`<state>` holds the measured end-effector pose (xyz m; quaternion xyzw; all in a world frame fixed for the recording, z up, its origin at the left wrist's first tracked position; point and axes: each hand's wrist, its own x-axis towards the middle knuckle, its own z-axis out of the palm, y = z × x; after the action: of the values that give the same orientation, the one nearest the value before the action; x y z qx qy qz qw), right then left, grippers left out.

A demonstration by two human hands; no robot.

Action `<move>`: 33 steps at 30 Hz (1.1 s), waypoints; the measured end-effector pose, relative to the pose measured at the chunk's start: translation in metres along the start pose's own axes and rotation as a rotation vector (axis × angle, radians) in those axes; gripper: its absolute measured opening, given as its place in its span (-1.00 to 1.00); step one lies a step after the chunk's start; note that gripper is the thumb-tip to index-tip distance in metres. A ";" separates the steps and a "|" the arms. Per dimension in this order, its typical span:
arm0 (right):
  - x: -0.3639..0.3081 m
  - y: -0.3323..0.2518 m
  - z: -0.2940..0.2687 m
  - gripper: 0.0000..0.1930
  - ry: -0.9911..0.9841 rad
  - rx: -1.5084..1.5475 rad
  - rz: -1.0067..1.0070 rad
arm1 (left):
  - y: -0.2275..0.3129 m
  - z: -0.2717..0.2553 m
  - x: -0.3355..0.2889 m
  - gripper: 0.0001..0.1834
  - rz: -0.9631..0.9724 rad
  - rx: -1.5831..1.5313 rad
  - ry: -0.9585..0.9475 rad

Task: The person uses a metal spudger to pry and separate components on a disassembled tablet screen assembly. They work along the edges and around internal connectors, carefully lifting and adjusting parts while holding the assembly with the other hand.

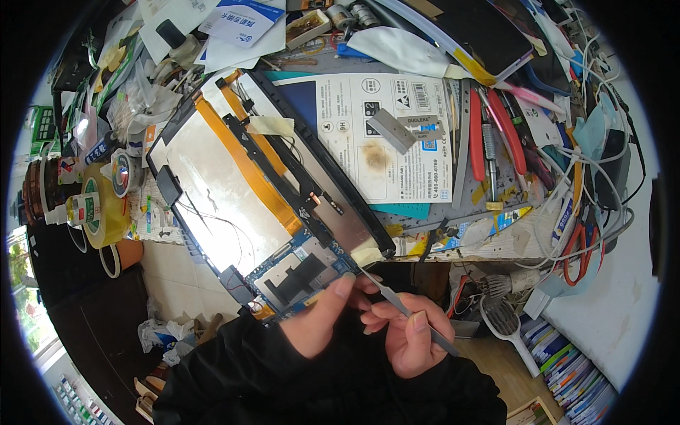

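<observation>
An opened tablet (212, 156) lies tilted across the near edge of the bench, its back off and orange ribbon cables (244, 166) running down its length. At its near end sits a blue circuit board (294, 273) with a black patch. My left hand (322, 315) grips the tablet's near corner, thumb on the board's edge and fingers curled beyond. In my right hand (414, 333), a slim grey metal tool (397, 303) that looks like tweezers is pinched between thumb and fingers. Its fine tip reaches the tablet's corner beside my left fingertips.
A printed white package (340, 142) and metal blade pieces (393, 131) lie beyond the tablet. Red-handled pliers (504, 131) and a screwdriver (489, 142) are on the right, near tangled white cables (595, 159). Tape rolls (106, 205) stand left; a brush (501, 319) hangs below the bench.
</observation>
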<state>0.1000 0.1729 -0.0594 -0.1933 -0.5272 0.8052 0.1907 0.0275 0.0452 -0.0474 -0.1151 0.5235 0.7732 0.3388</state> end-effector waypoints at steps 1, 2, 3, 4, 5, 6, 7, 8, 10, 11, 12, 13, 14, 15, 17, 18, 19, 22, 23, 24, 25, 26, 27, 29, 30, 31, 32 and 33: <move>0.000 0.000 -0.001 -0.65 -0.006 -0.033 -0.005 | 0.000 0.000 0.000 -0.69 0.008 0.019 -0.005; 0.000 0.000 -0.002 -0.67 -0.027 -0.007 -0.002 | 0.000 0.000 0.000 -0.69 0.012 0.023 -0.007; 0.001 0.000 -0.003 -0.68 -0.033 0.015 0.013 | 0.000 -0.001 0.000 -0.68 0.016 0.012 -0.006; 0.001 0.000 -0.005 -0.69 -0.039 0.050 0.017 | 0.000 -0.001 0.000 -0.68 0.015 0.030 -0.013; 0.001 0.000 -0.006 -0.69 -0.057 0.022 0.013 | 0.000 -0.001 0.000 -0.68 0.013 0.032 -0.017; 0.002 0.000 -0.007 -0.69 -0.075 0.009 -0.002 | 0.000 -0.001 0.000 -0.68 0.013 0.016 -0.021; 0.003 0.000 -0.008 -0.69 -0.079 0.001 -0.012 | 0.001 -0.002 0.001 -0.68 0.012 0.040 -0.028; 0.003 0.001 -0.008 -0.69 -0.092 -0.001 -0.023 | 0.001 -0.002 0.001 -0.68 0.012 0.047 -0.034; 0.003 0.001 -0.009 -0.69 -0.079 0.007 -0.029 | 0.003 -0.003 0.001 -0.68 0.009 0.067 -0.043; 0.002 0.002 -0.008 -0.69 -0.080 0.013 -0.032 | 0.004 -0.003 0.001 -0.67 0.006 0.080 -0.045; 0.002 0.002 -0.008 -0.69 -0.068 0.021 -0.031 | 0.004 -0.003 0.001 -0.67 0.001 0.082 -0.041; 0.002 0.001 -0.007 -0.69 -0.055 0.031 -0.034 | 0.004 -0.001 0.001 -0.65 0.013 0.105 -0.026; 0.002 0.001 -0.007 -0.68 -0.057 0.030 -0.027 | 0.002 0.001 0.001 -0.62 0.022 0.116 -0.005; 0.002 0.001 -0.007 -0.68 -0.057 0.031 -0.024 | 0.002 0.003 0.001 -0.59 0.031 0.117 0.020; 0.002 0.000 -0.007 -0.68 -0.058 0.027 -0.021 | 0.002 0.003 0.001 -0.59 0.021 0.126 0.018; 0.002 -0.001 -0.007 -0.67 -0.058 0.022 -0.022 | 0.002 0.003 0.001 -0.59 0.021 0.114 0.024; 0.002 -0.001 -0.007 -0.67 -0.049 0.017 -0.018 | 0.002 0.003 0.001 -0.59 0.011 0.127 0.021; 0.003 -0.002 -0.007 -0.66 -0.056 0.019 -0.005 | 0.002 0.001 0.001 -0.58 0.004 0.135 0.022; 0.003 -0.002 -0.007 -0.66 -0.064 0.017 -0.002 | 0.002 0.000 0.001 -0.58 0.004 0.138 0.019; 0.003 -0.002 -0.007 -0.66 -0.064 0.017 0.002 | 0.002 0.000 0.001 -0.57 0.004 0.141 0.016; 0.004 -0.002 -0.006 -0.66 -0.060 0.032 -0.006 | 0.002 0.000 0.001 -0.57 0.000 0.141 0.017; 0.004 -0.002 -0.006 -0.66 -0.077 -0.012 -0.017 | 0.001 0.000 0.001 -0.56 -0.004 0.141 0.017; 0.004 -0.001 -0.006 -0.66 -0.090 -0.042 -0.041 | 0.001 0.000 0.001 -0.56 -0.013 0.131 0.026; 0.005 -0.001 -0.006 -0.66 -0.111 -0.076 -0.054 | -0.001 0.001 0.001 -0.55 0.022 0.125 0.027; 0.005 -0.001 -0.007 -0.66 -0.119 -0.080 -0.045 | -0.001 0.001 0.002 -0.55 0.037 0.117 0.032; 0.006 -0.001 -0.007 -0.66 -0.119 -0.084 -0.041 | -0.002 0.001 0.001 -0.54 0.040 0.112 0.038; 0.006 -0.001 -0.007 -0.66 -0.132 -0.090 -0.036 | -0.002 0.001 0.001 -0.54 0.043 0.107 0.044; 0.006 -0.001 -0.008 -0.66 -0.137 -0.095 -0.037 | -0.002 0.001 0.001 -0.54 0.047 0.102 0.050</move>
<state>0.0986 0.1826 -0.0617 -0.1368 -0.5799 0.7871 0.1597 0.0284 0.0473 -0.0491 -0.1049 0.5731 0.7501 0.3129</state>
